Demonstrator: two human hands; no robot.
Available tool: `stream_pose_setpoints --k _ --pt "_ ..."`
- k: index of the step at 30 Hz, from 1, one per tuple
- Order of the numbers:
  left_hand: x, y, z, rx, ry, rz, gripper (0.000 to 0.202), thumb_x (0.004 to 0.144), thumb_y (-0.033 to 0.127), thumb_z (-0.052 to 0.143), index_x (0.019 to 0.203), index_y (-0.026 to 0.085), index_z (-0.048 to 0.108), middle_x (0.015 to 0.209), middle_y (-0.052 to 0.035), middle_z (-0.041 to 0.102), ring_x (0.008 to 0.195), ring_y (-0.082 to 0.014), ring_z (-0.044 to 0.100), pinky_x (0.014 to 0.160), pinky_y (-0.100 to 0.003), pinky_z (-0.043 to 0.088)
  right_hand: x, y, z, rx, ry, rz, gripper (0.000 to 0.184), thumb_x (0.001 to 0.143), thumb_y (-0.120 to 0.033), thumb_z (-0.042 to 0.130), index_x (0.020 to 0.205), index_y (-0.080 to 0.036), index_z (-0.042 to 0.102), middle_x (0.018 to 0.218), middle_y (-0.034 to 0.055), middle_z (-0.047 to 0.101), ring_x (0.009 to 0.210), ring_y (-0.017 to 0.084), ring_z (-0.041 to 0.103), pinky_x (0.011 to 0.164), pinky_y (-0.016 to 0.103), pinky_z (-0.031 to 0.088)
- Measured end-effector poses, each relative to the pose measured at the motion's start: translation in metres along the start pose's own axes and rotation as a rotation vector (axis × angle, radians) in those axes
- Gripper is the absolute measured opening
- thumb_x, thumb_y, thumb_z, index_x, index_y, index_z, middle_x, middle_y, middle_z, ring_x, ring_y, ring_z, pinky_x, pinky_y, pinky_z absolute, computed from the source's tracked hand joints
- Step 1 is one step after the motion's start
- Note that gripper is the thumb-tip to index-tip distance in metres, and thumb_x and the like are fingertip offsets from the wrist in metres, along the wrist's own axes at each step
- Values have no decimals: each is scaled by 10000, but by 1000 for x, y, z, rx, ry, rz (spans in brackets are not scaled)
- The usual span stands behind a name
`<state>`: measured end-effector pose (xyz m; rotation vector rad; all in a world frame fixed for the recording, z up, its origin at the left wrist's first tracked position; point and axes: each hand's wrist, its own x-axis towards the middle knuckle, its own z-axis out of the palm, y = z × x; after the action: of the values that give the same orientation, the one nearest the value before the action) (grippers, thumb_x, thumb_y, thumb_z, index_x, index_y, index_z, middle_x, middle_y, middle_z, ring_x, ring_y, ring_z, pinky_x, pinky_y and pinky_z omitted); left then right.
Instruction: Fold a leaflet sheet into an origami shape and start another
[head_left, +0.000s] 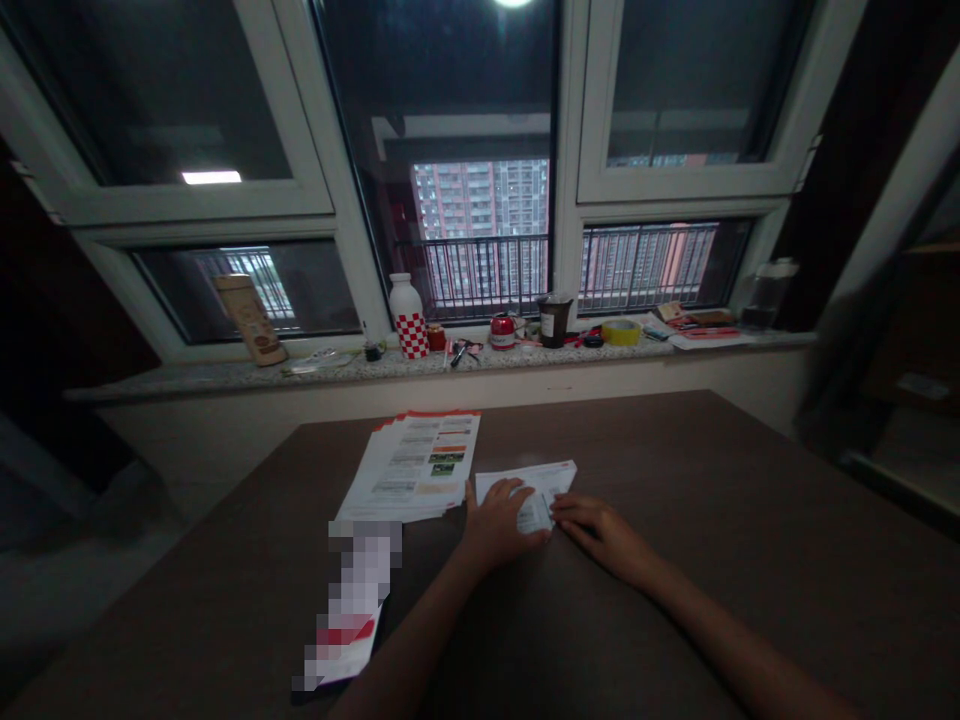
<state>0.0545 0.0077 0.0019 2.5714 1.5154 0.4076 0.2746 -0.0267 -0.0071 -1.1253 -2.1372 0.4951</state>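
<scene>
A small pile of white printed paper [559,475], apparently folded sheets, lies on the dark brown table in front of me. My left hand [499,525] rests on its left part, fingers spread and thumb pointing away from me. At the lower right edge of the same paper, my right hand [600,532] touches it with stretched fingertips. Both hands cover part of the print. Just left of my left hand sits a fanned stack of printed sheets [416,465] with orange top edges and small pictures.
A blurred-out flat item [349,610] with a red band lies on the table [720,500] by my left forearm. Along the windowsill [330,378] stand a checked bottle [411,320], a tan flask [251,320], a dark cup [553,322] and yellow tape [621,332].
</scene>
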Motion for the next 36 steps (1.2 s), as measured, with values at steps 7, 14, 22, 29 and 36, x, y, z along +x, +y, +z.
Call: stream_pose_setpoints --k 7,14,22,29,36 --pt "-2 -3 7 6 31 6 671 763 667 560 1335 330 466 1454 -40 429 1342 -331 337 1074 -700 -72 -2 -10 -1 -275 -35 -61 237 916 -266 523 1061 -320 702 1207 27 611 1172 205 511 1025 383 383" --pt "-4 -3 7 -15 44 24 664 769 658 565 1335 325 468 1446 -44 441 1339 -325 341 1074 -699 -76 0 -16 4 -439 9 26 242 900 -295 509 1004 -300 728 1182 30 620 1217 227 449 992 366 415" --pt "-5 -3 8 0 79 38 650 767 660 570 1324 339 477 1436 -38 453 1328 -325 360 1081 -695 -68 0 -22 4 -538 67 143 269 914 -338 486 1019 -297 730 1243 75 547 1186 241 461 889 344 478" --pt "-7 -1 8 6 79 28 642 789 652 544 1339 328 473 1447 -38 438 1342 -333 340 1097 -678 -56 2 -15 3 -635 108 239 278 914 -326 486 1076 -293 709 1220 95 541 1158 250 479 877 346 481" --pt "-7 -1 8 2 59 23 653 787 653 549 1344 322 468 1457 -40 427 1354 -327 321 1103 -661 -74 8 -6 2 -726 130 336 277 921 -324 480 1076 -274 705 1206 115 551 1124 268 500 842 368 486"
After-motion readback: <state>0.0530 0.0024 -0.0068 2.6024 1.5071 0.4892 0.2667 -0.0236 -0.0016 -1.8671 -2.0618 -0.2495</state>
